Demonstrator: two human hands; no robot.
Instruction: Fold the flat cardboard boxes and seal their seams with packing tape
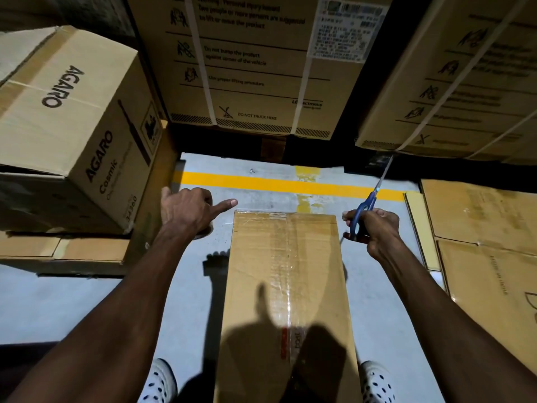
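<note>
A folded cardboard box [287, 286] stands on the grey floor between my feet, and clear packing tape [286, 274] runs along its top seam. My left hand [186, 212] hovers just left of the box's far corner with the index finger and thumb stretched out. Its other fingers curl round what looks like a tape roll [205, 231], mostly hidden under the hand. To the right of the box, my right hand [374, 231] grips blue-handled scissors [366, 205], whose blades point up and away.
Flat cardboard sheets [488, 234] lie stacked on the floor at the right. An AGARO carton [75, 120] sits on other boxes at the left. Large strapped cartons [250, 62] wall off the back. A yellow line [261, 183] crosses the floor beyond the box.
</note>
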